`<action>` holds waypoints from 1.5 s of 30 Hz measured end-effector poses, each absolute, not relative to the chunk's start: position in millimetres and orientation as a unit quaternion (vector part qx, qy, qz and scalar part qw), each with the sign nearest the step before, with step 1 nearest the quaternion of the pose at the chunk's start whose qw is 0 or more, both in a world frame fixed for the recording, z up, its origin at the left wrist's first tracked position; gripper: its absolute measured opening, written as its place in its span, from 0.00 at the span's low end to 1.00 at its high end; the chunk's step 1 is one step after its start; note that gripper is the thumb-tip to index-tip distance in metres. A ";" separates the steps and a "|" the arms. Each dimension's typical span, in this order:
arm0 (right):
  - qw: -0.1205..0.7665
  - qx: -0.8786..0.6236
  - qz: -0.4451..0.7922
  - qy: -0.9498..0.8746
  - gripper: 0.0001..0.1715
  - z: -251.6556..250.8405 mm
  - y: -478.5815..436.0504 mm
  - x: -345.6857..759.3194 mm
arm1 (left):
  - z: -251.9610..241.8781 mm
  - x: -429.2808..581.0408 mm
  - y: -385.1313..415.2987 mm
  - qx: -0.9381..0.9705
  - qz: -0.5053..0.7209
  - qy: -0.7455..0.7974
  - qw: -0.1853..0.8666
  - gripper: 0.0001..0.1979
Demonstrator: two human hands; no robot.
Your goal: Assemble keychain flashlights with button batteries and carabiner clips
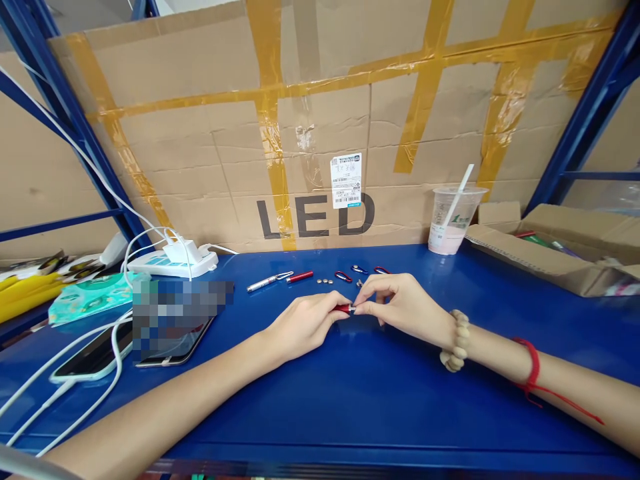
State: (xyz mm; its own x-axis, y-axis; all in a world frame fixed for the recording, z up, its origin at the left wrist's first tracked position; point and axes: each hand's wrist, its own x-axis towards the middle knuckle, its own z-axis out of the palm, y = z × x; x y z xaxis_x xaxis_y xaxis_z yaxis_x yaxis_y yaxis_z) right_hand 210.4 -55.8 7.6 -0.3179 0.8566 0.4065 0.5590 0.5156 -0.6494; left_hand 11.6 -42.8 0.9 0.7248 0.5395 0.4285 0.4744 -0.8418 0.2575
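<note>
My left hand (305, 325) is closed round a small red pen-shaped light (343, 308), of which only the tip shows. My right hand (400, 303) pinches a tiny part against that tip with thumb and forefinger. Both hands rest on the blue table (350, 400). Just beyond them lie a silver pen light (267, 281), a red pen light (300, 276), three small button cells (326, 281) and a few coloured clips (361, 271).
A plastic cup with a straw (451, 220) stands at the back right beside an open cardboard box (555, 250). At the left are two phones (130, 347) on white cables, a power strip (173, 261) and a tissue pack (95, 295). A taped cardboard wall (320, 127) closes the back.
</note>
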 end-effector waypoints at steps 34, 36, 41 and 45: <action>0.381 -0.419 -0.083 -0.820 0.14 9.6 -46.4 222.0 | 0.2 15.2 -32.7 0.838 0.389 0.322 0.208 0.07; 0.374 -0.465 -0.115 -0.794 0.13 12.1 -41.2 226.7 | 0.8 16.3 -31.7 0.802 0.425 0.344 0.239 0.06; 0.300 -0.550 -0.164 -0.762 0.14 8.9 -19.8 245.1 | -1.5 15.9 -21.6 0.703 0.512 0.352 0.346 0.08; 0.157 -0.604 -0.155 -0.766 0.16 -0.2 -6.3 256.2 | -2.6 12.7 -13.3 0.666 0.548 0.345 0.369 0.10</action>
State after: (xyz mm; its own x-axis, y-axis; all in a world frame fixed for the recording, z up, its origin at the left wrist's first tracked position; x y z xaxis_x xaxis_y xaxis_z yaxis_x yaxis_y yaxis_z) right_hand 256.2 -6.3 -0.2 -0.2222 0.8763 0.4274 0.9736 0.2231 0.0487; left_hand 12.7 -13.3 -2.6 0.1608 0.8645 0.4762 0.0545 -0.4895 0.8703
